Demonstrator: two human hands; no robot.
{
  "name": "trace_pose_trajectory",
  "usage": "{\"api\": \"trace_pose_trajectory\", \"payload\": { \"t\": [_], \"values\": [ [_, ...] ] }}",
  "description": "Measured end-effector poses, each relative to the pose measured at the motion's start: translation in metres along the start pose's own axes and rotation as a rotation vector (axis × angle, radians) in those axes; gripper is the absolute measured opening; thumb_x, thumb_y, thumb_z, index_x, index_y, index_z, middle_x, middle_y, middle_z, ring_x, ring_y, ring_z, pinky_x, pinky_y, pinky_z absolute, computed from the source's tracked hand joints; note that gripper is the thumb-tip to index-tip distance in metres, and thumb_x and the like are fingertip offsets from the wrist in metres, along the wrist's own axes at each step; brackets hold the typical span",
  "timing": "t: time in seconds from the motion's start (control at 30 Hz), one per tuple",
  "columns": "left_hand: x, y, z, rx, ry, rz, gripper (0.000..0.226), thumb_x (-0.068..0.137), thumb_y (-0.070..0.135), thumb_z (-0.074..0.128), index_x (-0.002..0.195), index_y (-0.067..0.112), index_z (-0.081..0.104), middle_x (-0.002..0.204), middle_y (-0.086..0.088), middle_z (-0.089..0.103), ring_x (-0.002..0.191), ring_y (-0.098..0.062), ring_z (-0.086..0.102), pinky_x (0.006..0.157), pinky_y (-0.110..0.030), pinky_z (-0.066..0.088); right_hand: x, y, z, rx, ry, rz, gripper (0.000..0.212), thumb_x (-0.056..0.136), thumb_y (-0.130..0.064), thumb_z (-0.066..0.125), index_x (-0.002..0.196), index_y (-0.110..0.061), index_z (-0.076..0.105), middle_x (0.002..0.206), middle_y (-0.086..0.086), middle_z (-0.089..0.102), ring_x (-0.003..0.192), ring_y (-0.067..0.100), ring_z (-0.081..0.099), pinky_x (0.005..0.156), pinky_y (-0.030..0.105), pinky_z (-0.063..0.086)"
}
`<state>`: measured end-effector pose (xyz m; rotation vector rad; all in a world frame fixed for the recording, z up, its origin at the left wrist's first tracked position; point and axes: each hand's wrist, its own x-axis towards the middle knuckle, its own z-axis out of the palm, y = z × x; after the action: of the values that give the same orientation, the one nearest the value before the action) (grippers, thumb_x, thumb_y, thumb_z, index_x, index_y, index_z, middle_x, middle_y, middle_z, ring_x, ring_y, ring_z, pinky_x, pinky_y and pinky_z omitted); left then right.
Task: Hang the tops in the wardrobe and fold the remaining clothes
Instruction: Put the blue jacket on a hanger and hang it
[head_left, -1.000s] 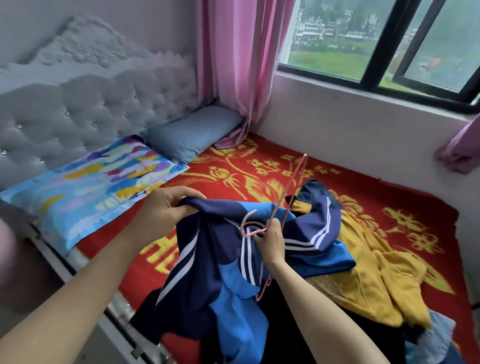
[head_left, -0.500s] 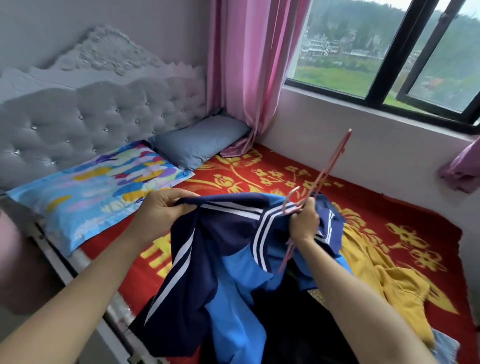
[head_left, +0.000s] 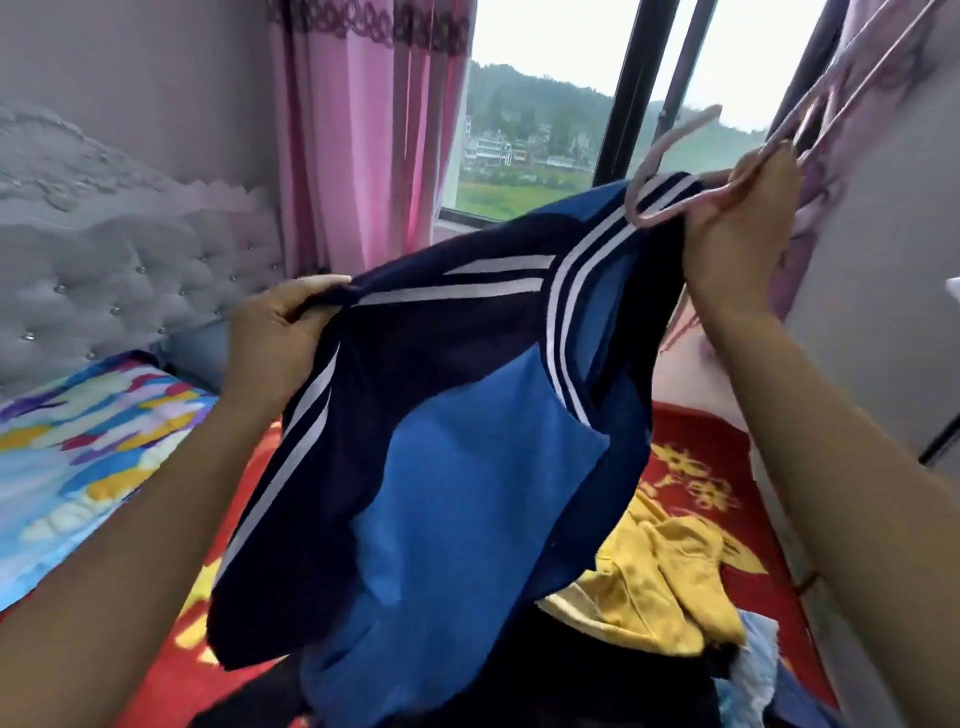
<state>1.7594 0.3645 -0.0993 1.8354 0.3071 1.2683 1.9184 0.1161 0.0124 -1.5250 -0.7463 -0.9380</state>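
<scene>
Aloft, the left grip (head_left: 280, 332) pinches the blue jacket (head_left: 467, 441); the right grip (head_left: 737, 234) clutches it and a pink hanger (head_left: 647, 169).

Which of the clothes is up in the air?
The navy-and-blue striped top, gripped by the left hand and the right hand. The yellow garment lies on the bed.

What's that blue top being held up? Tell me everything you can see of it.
The top is a soft, sporty-looking garment in navy with lighter blue panels and paired white stripes along its seams. It is lifted above the bed, spread between both hands and sagging loosely in the middle. The left hand grips one upper edge. The right hand, higher, grips the other together with a pink hanger, whose hook lies against the striped edge.
</scene>
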Motion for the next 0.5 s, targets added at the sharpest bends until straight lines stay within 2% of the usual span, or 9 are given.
{"api": "trace_pose_trajectory", "payload": {
  "t": [0.07, 0.17, 0.23, 0.27, 0.33, 0.4, 0.47, 0.5],
  "values": [
    [0.016, 0.012, 0.009, -0.056, 0.034, 0.07, 0.038, 0.082, -0.001, 0.058, 0.097, 0.032, 0.068, 0.089, 0.018, 0.069, 0.076, 0.012, 0.059, 0.08, -0.014, 0.048, 0.017, -0.013, -0.014, 0.006, 0.054, -0.026, 0.038, 0.075, 0.007, 0.043, 0.073, -0.027, 0.026, 0.07, -0.015, 0.036, 0.06, -0.019, 0.044, 0.061, 0.001, 0.032],
    [0.036, 0.019, 0.02, -0.126, 0.052, 0.102, 0.038, 0.083, -0.001, 0.057, 0.092, 0.035, 0.068, 0.076, 0.029, 0.067, 0.069, 0.012, 0.059, 0.07, -0.01, 0.047, 0.032, -0.018, -0.028, -0.048, 0.072, -0.036, 0.035, 0.074, 0.004, 0.042, 0.074, -0.028, 0.028, 0.071, -0.014, 0.035, 0.061, -0.016, 0.044, 0.062, 0.005, 0.033],
    [0.042, 0.014, 0.028, -0.114, 0.058, 0.108, 0.037, 0.083, 0.0, 0.056, 0.093, 0.034, 0.068, 0.074, 0.026, 0.067, 0.066, 0.013, 0.057, 0.067, -0.007, 0.044, 0.031, -0.015, -0.03, -0.093, 0.055, -0.007, 0.037, 0.073, 0.006, 0.042, 0.072, -0.028, 0.028, 0.069, -0.015, 0.034, 0.06, -0.017, 0.043, 0.06, 0.004, 0.03],
    [0.042, 0.008, 0.032, -0.081, 0.053, 0.113, 0.035, 0.083, 0.001, 0.056, 0.096, 0.03, 0.068, 0.079, 0.022, 0.067, 0.067, 0.014, 0.056, 0.069, -0.006, 0.044, 0.026, -0.01, -0.03, -0.125, 0.027, 0.004, 0.038, 0.073, 0.007, 0.043, 0.071, -0.028, 0.028, 0.067, -0.015, 0.034, 0.059, -0.018, 0.044, 0.058, 0.004, 0.03],
    [0.038, -0.014, 0.042, 0.019, 0.018, 0.104, 0.03, 0.083, 0.004, 0.056, 0.103, 0.022, 0.069, 0.09, 0.005, 0.069, 0.076, 0.011, 0.059, 0.076, -0.01, 0.045, 0.013, 0.008, -0.027, -0.193, -0.089, 0.024, 0.032, 0.073, 0.007, 0.044, 0.076, -0.023, 0.034, 0.066, -0.015, 0.036, 0.059, -0.016, 0.045, 0.055, 0.008, 0.03],
    [0.025, -0.049, 0.053, 0.153, -0.023, 0.042, 0.026, 0.083, 0.012, 0.058, 0.106, 0.014, 0.071, 0.102, -0.009, 0.071, 0.093, -0.013, 0.065, 0.086, -0.028, 0.048, -0.009, 0.032, -0.02, -0.233, -0.275, 0.083, 0.029, 0.075, 0.01, 0.043, 0.094, -0.012, 0.042, 0.072, -0.011, 0.042, 0.063, -0.01, 0.05, 0.052, 0.011, 0.029],
    [0.002, -0.086, 0.062, 0.271, -0.069, -0.049, 0.024, 0.085, 0.011, 0.061, 0.107, 0.01, 0.071, 0.105, -0.016, 0.07, 0.099, -0.029, 0.065, 0.085, -0.037, 0.046, -0.037, 0.057, -0.011, -0.265, -0.469, 0.172, 0.039, 0.077, 0.014, 0.045, 0.112, -0.003, 0.046, 0.088, -0.004, 0.051, 0.066, -0.009, 0.054, 0.055, 0.003, 0.031],
    [-0.012, -0.103, 0.066, 0.324, -0.088, -0.096, 0.024, 0.085, 0.007, 0.061, 0.106, 0.009, 0.071, 0.104, -0.017, 0.07, 0.097, -0.031, 0.065, 0.081, -0.037, 0.045, -0.052, 0.071, -0.006, -0.276, -0.557, 0.222, 0.043, 0.077, 0.014, 0.047, 0.117, -0.003, 0.049, 0.094, 0.001, 0.056, 0.07, -0.008, 0.056, 0.062, 0.001, 0.034]
  ]
}}
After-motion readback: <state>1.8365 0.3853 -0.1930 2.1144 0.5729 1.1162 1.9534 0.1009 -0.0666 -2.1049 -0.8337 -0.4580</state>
